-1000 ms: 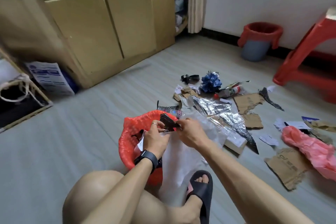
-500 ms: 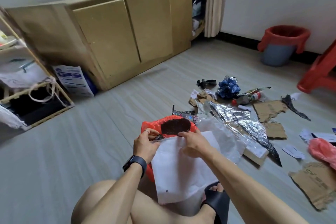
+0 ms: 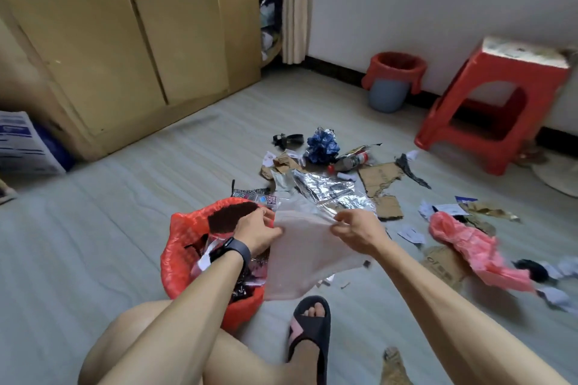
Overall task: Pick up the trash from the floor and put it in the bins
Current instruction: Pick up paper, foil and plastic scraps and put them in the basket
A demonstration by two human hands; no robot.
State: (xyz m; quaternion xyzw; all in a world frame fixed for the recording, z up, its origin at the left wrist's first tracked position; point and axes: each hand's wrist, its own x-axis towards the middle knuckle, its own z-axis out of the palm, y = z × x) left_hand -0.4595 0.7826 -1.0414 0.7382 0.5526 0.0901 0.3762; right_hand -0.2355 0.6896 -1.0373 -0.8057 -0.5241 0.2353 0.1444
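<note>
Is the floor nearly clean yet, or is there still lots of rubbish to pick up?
Not nearly. Some wrappers already sit in the near red-lined bin. Both the left hand and right hand pinch a pale sheet beside it. Still on the floor: foil, cardboard pieces, a blue wrapper, a bottle and a pink bag.

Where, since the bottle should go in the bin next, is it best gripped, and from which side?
Probably grip the bottle around its middle, fingers coming down from above across its width. It lies on its side, with cardboard and the blue foil ball close beside it, so its top is the free side.
</note>
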